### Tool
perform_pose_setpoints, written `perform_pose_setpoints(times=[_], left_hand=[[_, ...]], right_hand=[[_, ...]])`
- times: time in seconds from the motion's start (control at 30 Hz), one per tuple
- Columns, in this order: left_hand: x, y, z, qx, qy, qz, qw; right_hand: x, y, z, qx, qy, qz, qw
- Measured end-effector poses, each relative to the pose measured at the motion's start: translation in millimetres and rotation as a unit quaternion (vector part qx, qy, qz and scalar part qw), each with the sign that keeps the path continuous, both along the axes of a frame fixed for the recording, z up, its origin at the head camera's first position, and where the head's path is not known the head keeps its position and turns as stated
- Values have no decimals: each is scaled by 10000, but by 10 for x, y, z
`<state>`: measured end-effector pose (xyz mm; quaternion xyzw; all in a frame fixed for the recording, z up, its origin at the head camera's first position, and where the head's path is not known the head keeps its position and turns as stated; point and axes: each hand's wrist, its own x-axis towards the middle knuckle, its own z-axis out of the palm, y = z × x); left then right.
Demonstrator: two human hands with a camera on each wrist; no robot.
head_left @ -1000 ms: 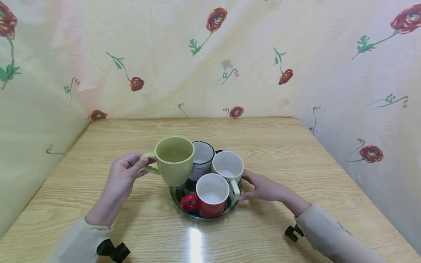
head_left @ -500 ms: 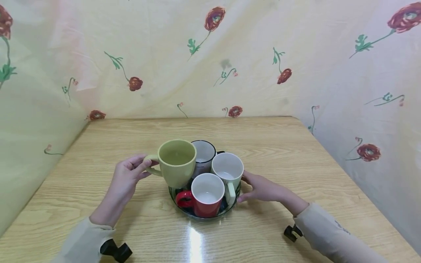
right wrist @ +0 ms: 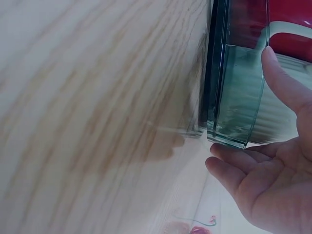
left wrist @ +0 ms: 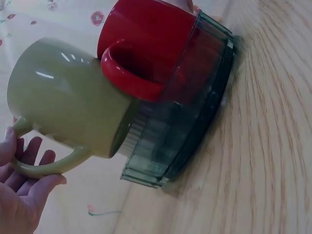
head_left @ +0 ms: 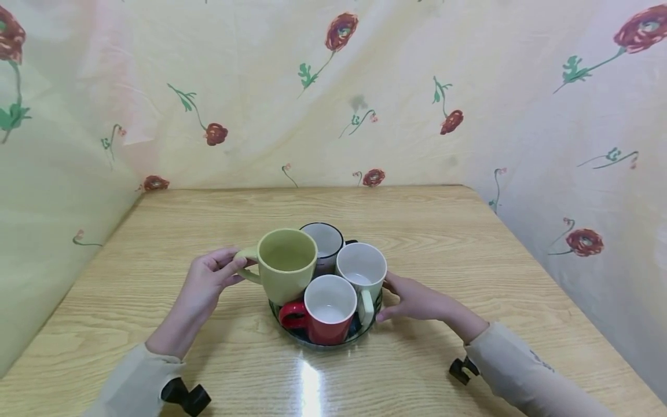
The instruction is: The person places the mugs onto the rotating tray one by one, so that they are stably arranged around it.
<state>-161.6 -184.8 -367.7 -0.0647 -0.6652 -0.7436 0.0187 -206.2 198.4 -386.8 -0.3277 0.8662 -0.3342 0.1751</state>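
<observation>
My left hand (head_left: pixel 213 272) pinches the handle of a yellow-green mug (head_left: pixel 286 278) between thumb and fingers. In the left wrist view that mug (left wrist: pixel 68 92) leans over the wall of a round clear green tray (left wrist: pixel 151 161), close beside a red mug (left wrist: pixel 151 39); whether its base touches the tray floor cannot be told. On the tray (head_left: pixel 318 347) stand the red mug (head_left: pixel 328 331), a pale green mug (head_left: pixel 362 260) and a white mug with a black rim (head_left: pixel 324 240). My right hand (head_left: pixel 414 298) rests against the tray's right side, thumb on the wall, fingers extended.
The wooden table (head_left: pixel 443 243) surrounds the tray on all sides. A flower-patterned cloth (head_left: pixel 292 104) hangs behind and along both sides. A black wrist mount (head_left: pixel 184 397) sits at the left sleeve, another (head_left: pixel 462 369) at the right.
My left hand has brought the yellow-green mug down and to the right, toward the red mug. The red mug has shifted slightly left, its handle too. The right hand stays by the tray.
</observation>
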Motion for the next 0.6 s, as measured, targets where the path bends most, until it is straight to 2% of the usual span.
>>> perform_pose_setpoints(times=[0.2, 0.33, 0.6], left_hand=[[-36, -80, -66, -185, 93, -311, 9993], [-78, -134, -120, -179, 245, -545, 9981], [-181, -178, -173, -187, 330, -925, 9950]], right_hand=[[-12, -15, 11, 16, -103, -35, 9999], [-27, -25, 25, 9, -252, -27, 9997], [-66, -8, 35, -71, -443, 50, 9990]])
